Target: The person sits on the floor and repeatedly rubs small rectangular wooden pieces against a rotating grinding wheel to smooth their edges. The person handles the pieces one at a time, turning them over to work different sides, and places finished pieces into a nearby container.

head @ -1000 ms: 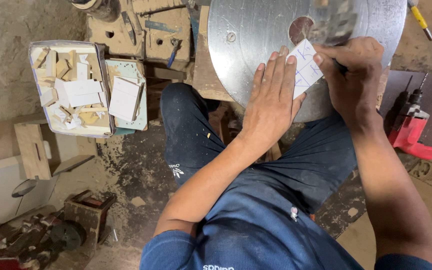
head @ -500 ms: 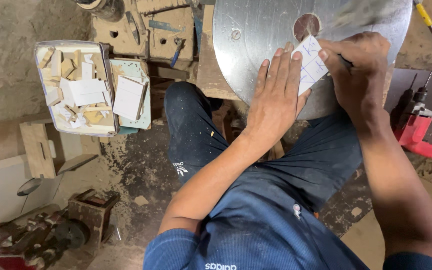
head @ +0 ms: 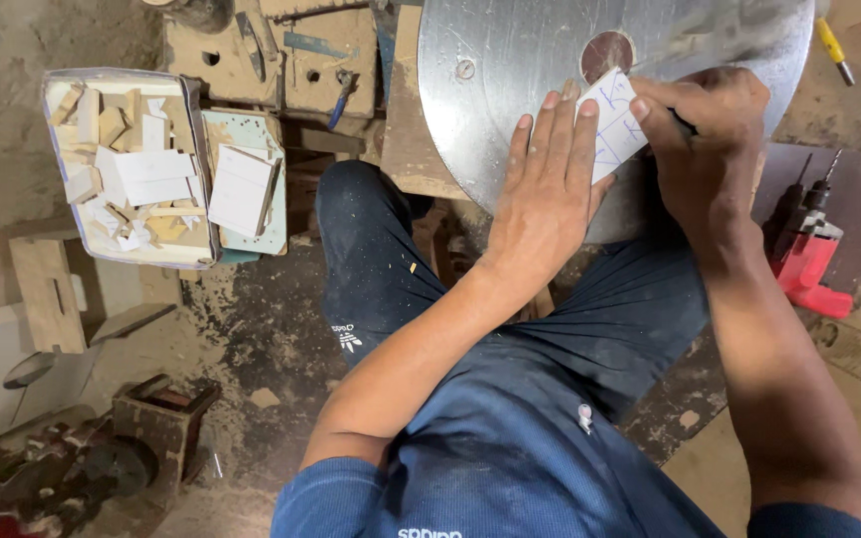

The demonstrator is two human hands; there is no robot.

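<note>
Upper right of the frame: a round metal disc [head: 510, 80] serves as the work surface, with a dark circular hole [head: 607, 52] near its centre. A small white piece [head: 612, 125], marked with blue ruled lines, lies on the disc just below that hole. The left hand [head: 547, 194] lies flat and open, fingers stretched out, pressing down the left part of the piece; it grips nothing. The right hand [head: 705, 149] is curled tight at the right edge of the piece, thumb and forefinger on that edge; something dark seems to sit in the fist, but it is mostly hidden and cannot be identified. Progress, judged from what lies here: the piece already carries a grid of blue lines, so the marking looks done, and it is now held in place at the hole. No cut or split shows in the visible part, so the working of it looks barely begun. Upper left: a tray [head: 62, 214] heaped with small pale wooden offcuts and white pieces, beside it a teal lid [head: 276, 234] holding a stack of white pieces [head: 241, 189]. Right edge: a red power drill [head: 807, 261] lies on the floor. Top right corner: a yellow-handled tool [head: 831, 42].
</note>
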